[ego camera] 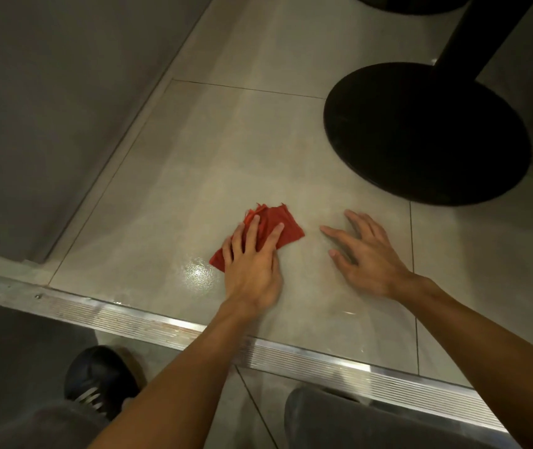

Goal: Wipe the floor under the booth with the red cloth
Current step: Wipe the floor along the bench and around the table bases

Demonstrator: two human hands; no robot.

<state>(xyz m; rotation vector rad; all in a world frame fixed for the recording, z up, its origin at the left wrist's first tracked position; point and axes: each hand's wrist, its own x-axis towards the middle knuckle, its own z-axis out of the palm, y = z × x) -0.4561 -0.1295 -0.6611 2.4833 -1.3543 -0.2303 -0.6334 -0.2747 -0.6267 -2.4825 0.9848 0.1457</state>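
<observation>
The red cloth (283, 226) lies crumpled flat on the beige tiled floor (193, 176) of the raised booth platform. My left hand (252, 264) presses down on the cloth's near half with fingers spread, covering part of it. To its right, my right hand (367, 254) rests palm-down on the bare tile, fingers apart, holding nothing and about a hand's width from the cloth. A wet shine shows on the tile just left of my left hand.
A black round table base (427, 134) with its pole stands at the right, beyond my right hand. The grey booth seat wall (48, 124) runs along the left. A ribbed metal step edge (291, 354) crosses in front; my dark shoe (99, 380) stands below it.
</observation>
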